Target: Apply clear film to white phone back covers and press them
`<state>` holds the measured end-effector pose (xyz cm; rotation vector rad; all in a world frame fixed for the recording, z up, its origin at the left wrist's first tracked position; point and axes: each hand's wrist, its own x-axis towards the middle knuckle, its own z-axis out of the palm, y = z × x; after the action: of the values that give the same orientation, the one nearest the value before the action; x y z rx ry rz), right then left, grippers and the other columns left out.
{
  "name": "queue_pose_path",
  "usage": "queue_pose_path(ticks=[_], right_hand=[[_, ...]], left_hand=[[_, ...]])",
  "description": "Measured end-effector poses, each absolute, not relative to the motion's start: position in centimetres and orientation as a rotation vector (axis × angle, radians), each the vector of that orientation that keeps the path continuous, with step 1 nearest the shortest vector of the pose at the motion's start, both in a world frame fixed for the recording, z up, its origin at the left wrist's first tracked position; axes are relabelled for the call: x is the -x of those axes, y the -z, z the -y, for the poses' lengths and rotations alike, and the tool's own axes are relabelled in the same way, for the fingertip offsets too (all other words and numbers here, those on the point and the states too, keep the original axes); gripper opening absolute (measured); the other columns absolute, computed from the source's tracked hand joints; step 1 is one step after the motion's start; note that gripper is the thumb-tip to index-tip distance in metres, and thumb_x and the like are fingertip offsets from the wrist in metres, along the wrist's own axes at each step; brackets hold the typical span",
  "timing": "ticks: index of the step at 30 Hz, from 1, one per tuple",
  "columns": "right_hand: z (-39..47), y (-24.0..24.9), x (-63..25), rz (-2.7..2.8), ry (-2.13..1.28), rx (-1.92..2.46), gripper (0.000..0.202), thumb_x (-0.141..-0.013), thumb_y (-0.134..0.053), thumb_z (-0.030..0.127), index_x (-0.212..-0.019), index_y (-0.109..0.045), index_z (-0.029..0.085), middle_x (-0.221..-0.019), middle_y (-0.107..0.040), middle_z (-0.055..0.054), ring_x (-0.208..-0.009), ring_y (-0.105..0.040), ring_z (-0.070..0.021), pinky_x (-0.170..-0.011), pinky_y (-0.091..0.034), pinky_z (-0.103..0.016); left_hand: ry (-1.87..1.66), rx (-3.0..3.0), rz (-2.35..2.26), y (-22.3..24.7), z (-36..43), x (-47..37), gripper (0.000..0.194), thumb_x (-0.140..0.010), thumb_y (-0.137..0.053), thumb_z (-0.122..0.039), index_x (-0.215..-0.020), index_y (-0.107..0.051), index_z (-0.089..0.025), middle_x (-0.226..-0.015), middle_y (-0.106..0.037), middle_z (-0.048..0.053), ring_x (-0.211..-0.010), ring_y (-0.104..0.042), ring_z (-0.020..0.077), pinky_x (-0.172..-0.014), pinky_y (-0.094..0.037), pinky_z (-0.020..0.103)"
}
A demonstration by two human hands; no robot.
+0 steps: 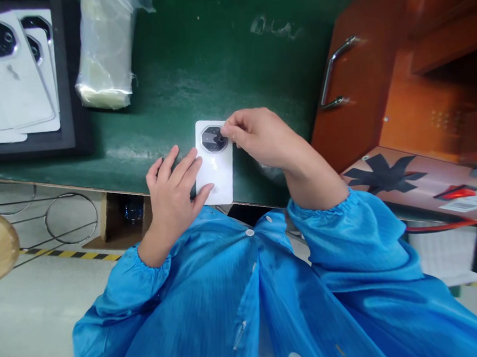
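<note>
A white phone back cover [215,174] with a dark octagonal camera window [214,139] lies flat at the front edge of the green table. My left hand [175,184] rests at its left side, fingers spread, with the fingertips on the cover's left edge and the thumb on its lower part. Over the right side of the camera window, my right hand [256,135] has its thumb and index finger pinched together. Whatever is between those fingertips, if anything, is too small to make out.
A black tray [73,102] at the left holds several similar white covers [15,78]. Beside it lies a clear plastic-wrapped bundle [106,52]. An orange cabinet with a metal handle [329,72] stands to the right. A round stool [0,247] is at lower left.
</note>
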<state>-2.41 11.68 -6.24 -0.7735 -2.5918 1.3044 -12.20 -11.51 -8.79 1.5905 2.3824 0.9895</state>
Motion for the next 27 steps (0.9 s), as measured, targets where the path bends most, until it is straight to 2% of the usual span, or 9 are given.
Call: queue_pose_path(ticks=[7, 16, 27], right_hand=[[-11.78, 6.45, 2.41, 2.606, -1.260, 0.781, 0.035, -0.100, -0.067, 0.052, -0.080, -0.068, 0.023, -0.073, -0.065, -0.004, -0.079, -0.061, -0.0230, -0.077, -0.049, -0.038], [-11.79, 6.88, 2.49, 2.576, -1.249, 0.793, 0.026, -0.099, -0.070, 0.046, -0.084, -0.068, 0.024, -0.073, -0.061, -0.003, -0.081, -0.060, -0.0236, -0.079, -0.049, -0.039], [-11.78, 6.87, 2.56, 2.600, -1.179, 0.773, 0.036, -0.098, -0.068, 0.055, -0.080, -0.069, 0.024, -0.073, -0.065, -0.005, -0.076, -0.061, -0.0232, -0.074, -0.049, -0.038]], left_hand=[[-0.960, -1.591, -2.376, 8.78, 11.50, 12.35, 0.048, -0.097, -0.074, -0.052, -0.141, -0.069, -0.032, -0.155, -0.068, 0.006, -0.156, -0.048, 0.0397, -0.129, -0.023, 0.059], [-0.967, -1.614, -2.368, 8.78, 11.64, 12.48, 0.051, -0.096, -0.077, -0.050, -0.143, -0.067, -0.033, -0.156, -0.067, 0.006, -0.157, -0.048, 0.0405, -0.129, -0.023, 0.059], [-1.006, -1.575, -2.370, 8.62, 11.50, 12.52, 0.049, -0.093, -0.080, -0.049, -0.138, -0.071, -0.034, -0.155, -0.068, 0.003, -0.156, -0.050, 0.0394, -0.130, -0.025, 0.058]])
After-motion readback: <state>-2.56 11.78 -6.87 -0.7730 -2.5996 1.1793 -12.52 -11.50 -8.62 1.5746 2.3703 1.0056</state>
